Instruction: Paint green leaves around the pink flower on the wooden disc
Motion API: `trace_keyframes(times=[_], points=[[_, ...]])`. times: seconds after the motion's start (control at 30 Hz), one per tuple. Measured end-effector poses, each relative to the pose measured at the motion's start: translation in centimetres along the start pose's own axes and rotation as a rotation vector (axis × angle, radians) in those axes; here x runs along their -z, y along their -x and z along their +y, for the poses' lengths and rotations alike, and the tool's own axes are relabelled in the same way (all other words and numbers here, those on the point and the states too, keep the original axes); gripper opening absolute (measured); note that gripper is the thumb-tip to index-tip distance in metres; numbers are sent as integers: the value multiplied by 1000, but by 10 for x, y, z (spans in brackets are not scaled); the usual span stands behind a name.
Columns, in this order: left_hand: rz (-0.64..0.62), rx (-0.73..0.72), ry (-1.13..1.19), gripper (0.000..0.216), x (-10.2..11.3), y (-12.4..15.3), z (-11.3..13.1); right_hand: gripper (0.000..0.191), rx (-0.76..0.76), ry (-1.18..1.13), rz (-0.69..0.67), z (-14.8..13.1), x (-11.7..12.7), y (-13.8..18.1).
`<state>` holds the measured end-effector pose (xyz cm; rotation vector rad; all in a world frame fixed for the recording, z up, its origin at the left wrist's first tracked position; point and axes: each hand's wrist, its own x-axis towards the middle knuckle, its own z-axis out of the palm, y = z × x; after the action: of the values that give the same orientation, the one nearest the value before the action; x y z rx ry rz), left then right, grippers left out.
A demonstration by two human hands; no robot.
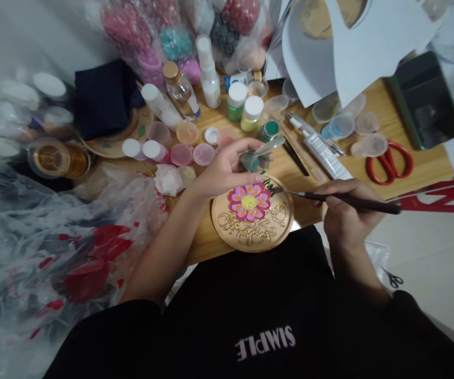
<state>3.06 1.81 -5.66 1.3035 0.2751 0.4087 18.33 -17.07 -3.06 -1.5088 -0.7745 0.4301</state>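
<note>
A round wooden plaque [219, 223] lies at the table's front edge against my black shirt. It bears a pink flower [249, 202] with a yellow centre, gold outlined blossoms below, and dark green leaves at the flower's upper right. My right hand [345, 210] grips a dark-handled paintbrush [369, 203], whose thin tip reaches the green leaves. Above the plaque, my left hand [227, 166] is closed around a small clear cup [255, 163] of green paint, with a pale translucent stick [272, 146] leaning in it. Its lower fingers are near the plaque's upper edge.
Paint cups and bottles crowd behind, including an open green jar [271, 129]. A white tube [325, 152], red scissors [388, 164] and a dark phone [426, 100] lie right. Crumpled plastic [72, 247] fills the left; white paper [377, 47] stands at the back.
</note>
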Motion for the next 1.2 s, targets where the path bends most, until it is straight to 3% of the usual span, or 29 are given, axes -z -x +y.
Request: trace_keyframes(times=[1.2], points=[[15, 31, 29, 51, 1, 1, -1, 9, 19, -61, 4, -2, -1, -2]])
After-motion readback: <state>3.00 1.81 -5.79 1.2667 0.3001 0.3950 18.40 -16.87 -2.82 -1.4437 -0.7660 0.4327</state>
